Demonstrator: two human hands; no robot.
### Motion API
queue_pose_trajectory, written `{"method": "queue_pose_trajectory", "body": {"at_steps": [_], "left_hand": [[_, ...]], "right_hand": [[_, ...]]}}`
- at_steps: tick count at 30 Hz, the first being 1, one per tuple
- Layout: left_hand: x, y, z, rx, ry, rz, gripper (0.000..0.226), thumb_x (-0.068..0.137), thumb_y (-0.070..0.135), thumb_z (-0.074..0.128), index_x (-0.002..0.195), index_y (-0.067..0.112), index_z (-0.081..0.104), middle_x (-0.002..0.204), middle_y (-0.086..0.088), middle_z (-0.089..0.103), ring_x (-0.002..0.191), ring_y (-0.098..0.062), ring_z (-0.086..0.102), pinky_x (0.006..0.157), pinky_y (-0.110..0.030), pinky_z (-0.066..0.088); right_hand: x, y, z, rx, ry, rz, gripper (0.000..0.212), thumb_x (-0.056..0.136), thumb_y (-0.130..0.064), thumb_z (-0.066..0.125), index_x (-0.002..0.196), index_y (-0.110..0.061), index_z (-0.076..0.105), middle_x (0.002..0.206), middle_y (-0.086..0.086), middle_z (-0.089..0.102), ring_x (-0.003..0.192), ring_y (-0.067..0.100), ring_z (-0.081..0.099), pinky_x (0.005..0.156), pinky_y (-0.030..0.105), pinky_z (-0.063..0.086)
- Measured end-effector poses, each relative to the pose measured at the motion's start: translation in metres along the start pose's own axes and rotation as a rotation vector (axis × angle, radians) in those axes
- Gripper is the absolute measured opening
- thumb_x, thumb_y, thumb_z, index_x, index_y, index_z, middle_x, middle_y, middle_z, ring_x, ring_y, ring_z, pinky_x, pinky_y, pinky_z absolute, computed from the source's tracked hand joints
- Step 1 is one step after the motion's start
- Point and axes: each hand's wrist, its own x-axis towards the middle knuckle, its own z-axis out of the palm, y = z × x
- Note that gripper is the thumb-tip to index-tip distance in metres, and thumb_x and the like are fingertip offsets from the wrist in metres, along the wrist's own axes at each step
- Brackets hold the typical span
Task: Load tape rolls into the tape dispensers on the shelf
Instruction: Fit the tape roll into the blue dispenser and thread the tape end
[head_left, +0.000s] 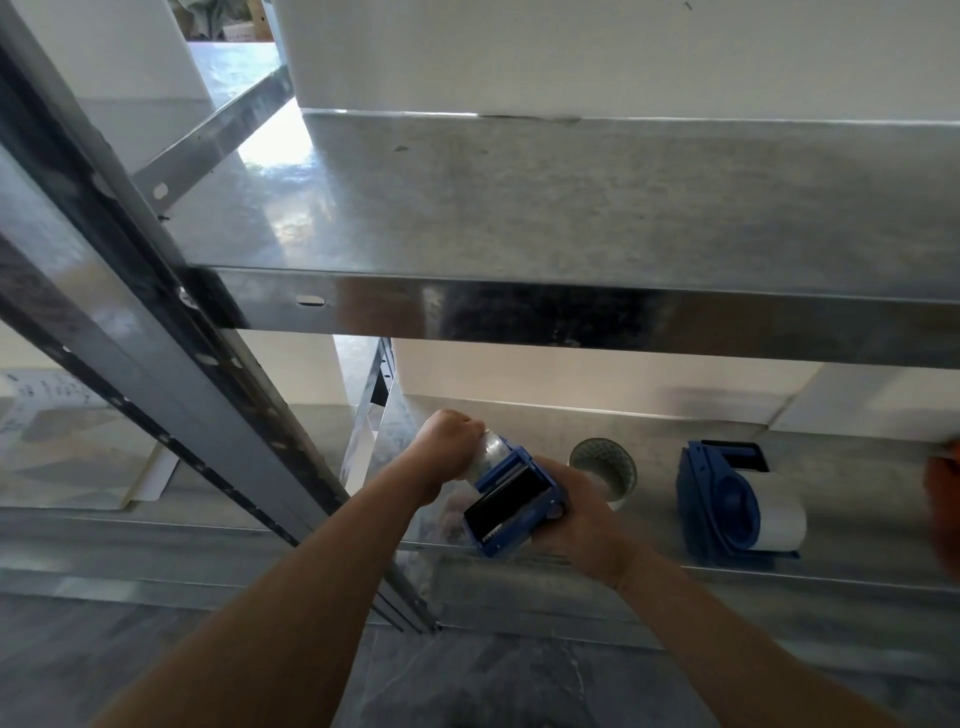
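While the left grip (449, 447) clamped a clear roll (491, 449) against the dispenser (511, 499) clasped in the right grip (576, 519), another dispenser (722, 499) to its right stood loaded, a spare roll (605, 465) between them waiting.

Both forearms were bare along visible length, hands bare too. Left hand (449, 441) showed right of shelf upright (218, 395); right hand (579, 514) farther right.

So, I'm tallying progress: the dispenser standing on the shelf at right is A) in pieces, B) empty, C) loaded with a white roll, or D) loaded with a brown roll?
C: the dispenser standing on the shelf has a white roll seated on its hub.
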Motion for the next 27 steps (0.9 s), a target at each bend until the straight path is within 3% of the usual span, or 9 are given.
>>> {"method": "queue_pose_trajectory", "body": {"at_steps": [2,4,8,10,15,19,27], "left_hand": [[0.0,-0.001,-0.002,-0.037,-0.005,-0.015,0.036,0.094,0.007,0.045,0.058,0.011,0.049,0.061,-0.005,0.044,0.053,-0.018,0.041,0.053,-0.029,0.037],[0.0,-0.002,-0.003,-0.04,0.006,-0.014,0.037,0.093,0.005,0.045,0.056,0.011,0.048,0.058,-0.005,0.043,0.051,-0.017,0.041,0.051,-0.027,0.037],[-0.001,-0.001,-0.002,-0.031,0.044,0.003,0.038,0.089,0.002,0.046,0.052,0.011,0.045,0.053,-0.002,0.041,0.046,-0.015,0.038,0.042,-0.022,0.033],[-0.002,-0.001,-0.001,-0.031,0.063,0.005,0.037,0.088,0.002,0.045,0.052,0.011,0.044,0.052,-0.002,0.039,0.045,-0.014,0.036,0.04,-0.021,0.032],[-0.004,0.001,0.001,-0.031,0.053,0.01,0.033,0.091,0.009,0.046,0.059,0.012,0.046,0.057,-0.003,0.041,0.05,-0.015,0.037,0.047,-0.024,0.032],[-0.002,0.003,-0.006,-0.052,-0.045,-0.012,0.026,0.097,0.018,0.05,0.077,0.006,0.062,0.073,-0.01,0.054,0.064,-0.021,0.052,0.062,-0.032,0.046],[-0.01,0.013,-0.021,-0.182,-0.136,-0.052,0.016,0.097,0.008,0.054,0.097,-0.001,0.068,0.093,-0.014,0.066,0.08,-0.021,0.064,0.068,-0.032,0.056]], "right_hand": [[0.0,-0.002,0.002,-0.003,0.006,-0.003,0.021,0.075,-0.013,0.065,0.095,-0.011,0.061,0.067,-0.022,0.062,0.067,-0.005,0.056,0.071,0.024,0.047],[0.0,-0.004,0.004,-0.005,0.019,-0.009,0.023,0.074,-0.02,0.065,0.096,-0.013,0.062,0.07,-0.019,0.064,0.07,-0.002,0.058,0.075,0.031,0.05],[0.0,0.0,0.004,0.019,0.067,-0.032,0.033,0.072,-0.022,0.068,0.104,-0.019,0.067,0.095,0.013,0.07,0.096,0.031,0.067,0.088,0.056,0.055],[0.0,0.002,0.004,0.029,0.078,-0.042,0.033,0.071,-0.023,0.069,0.104,-0.022,0.067,0.102,0.018,0.069,0.101,0.041,0.065,0.087,0.059,0.054],[-0.002,0.005,0.001,-0.034,0.082,-0.02,0.04,0.071,-0.023,0.072,0.11,-0.014,0.066,0.102,0.012,0.071,0.101,0.035,0.066,0.087,0.054,0.056],[-0.001,0.008,-0.001,-0.103,0.061,-0.031,0.041,0.075,-0.016,0.075,0.114,-0.007,0.064,0.102,0.011,0.071,0.097,0.032,0.067,0.086,0.056,0.055],[0.0,0.012,0.0,-0.171,0.044,-0.006,0.038,0.076,-0.01,0.076,0.11,-0.007,0.061,0.101,0.009,0.068,0.095,0.033,0.065,0.083,0.057,0.054]]}}
